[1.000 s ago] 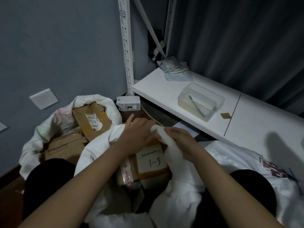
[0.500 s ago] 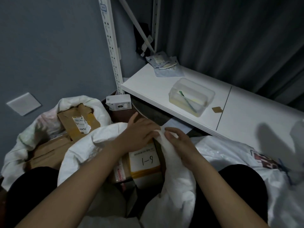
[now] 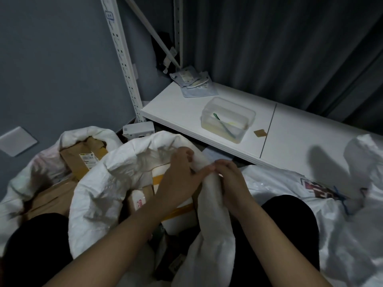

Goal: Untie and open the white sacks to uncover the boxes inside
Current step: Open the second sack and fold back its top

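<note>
Head cam looking down: both hands are bunched on the rim of the middle white sack [image 3: 107,183], left hand [image 3: 176,175] curled over the edge and right hand [image 3: 230,183] gripping the twisted fabric just beside it, fingertips nearly touching. Right under the grip you can see boxes [image 3: 145,195] inside the opened mouth. Left of the hands there's another sack [image 3: 27,179] already open with brown cartons [image 3: 83,158]. Right of them, a third sack [image 3: 342,224] lies tied with a blue tie [image 3: 342,200].
</note>
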Demonstrator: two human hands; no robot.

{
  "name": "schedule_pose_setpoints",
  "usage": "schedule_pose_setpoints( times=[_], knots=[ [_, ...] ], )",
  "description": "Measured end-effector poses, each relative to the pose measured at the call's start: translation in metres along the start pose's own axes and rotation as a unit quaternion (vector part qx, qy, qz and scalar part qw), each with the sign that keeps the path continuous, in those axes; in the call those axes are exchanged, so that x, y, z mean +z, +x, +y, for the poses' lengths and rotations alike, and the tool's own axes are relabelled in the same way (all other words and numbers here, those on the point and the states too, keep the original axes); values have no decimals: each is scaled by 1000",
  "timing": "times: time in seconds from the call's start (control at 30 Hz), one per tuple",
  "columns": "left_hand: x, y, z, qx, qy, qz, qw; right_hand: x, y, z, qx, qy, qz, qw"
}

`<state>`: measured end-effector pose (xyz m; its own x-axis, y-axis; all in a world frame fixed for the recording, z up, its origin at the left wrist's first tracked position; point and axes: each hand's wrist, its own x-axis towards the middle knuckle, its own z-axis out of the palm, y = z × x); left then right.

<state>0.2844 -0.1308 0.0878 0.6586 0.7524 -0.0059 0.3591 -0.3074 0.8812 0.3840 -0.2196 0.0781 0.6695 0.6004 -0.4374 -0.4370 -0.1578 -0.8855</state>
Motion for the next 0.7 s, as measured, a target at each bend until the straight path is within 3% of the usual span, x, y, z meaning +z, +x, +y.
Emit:
schedule_pose_setpoints(
  times=[0.07,0.13,0.27,0.3,0.33,0.4,0.43,0.5,0.57,0.63,0.7],
  knots=[
    [6,2,-2,-8,-29,3,1000,-5,-7,-2,11,47,-34,998],
    [7,10,-1,-7,-50,25,998,-15,-15,2,-13,22,-63,998],
    [10,20,8,-17,-82,59,995,-25,-29,18,-127,-221,-24,967],
    [11,20,13,-28,-98,67,993,-24,-30,20,-121,-223,0,967],
    [11,18,17,-45,-117,69,990,-23,-31,18,-112,-194,12,974],
    [7,6,27,-73,-160,42,983,-19,-31,9,-27,-3,-8,1000],
    [6,-3,29,-85,-183,18,979,-17,-31,5,14,93,-24,995],
    [4,-19,29,-97,-194,-18,976,-12,-32,1,22,143,-23,989],
    [1,-21,25,-83,-157,-9,984,-8,-36,3,-53,37,9,998],
    [-3,-12,25,-82,-143,13,986,-7,-44,9,-149,-87,51,984],
    [-6,-3,27,-100,-155,17,983,-11,-52,17,-175,-151,59,971]
  ],
)
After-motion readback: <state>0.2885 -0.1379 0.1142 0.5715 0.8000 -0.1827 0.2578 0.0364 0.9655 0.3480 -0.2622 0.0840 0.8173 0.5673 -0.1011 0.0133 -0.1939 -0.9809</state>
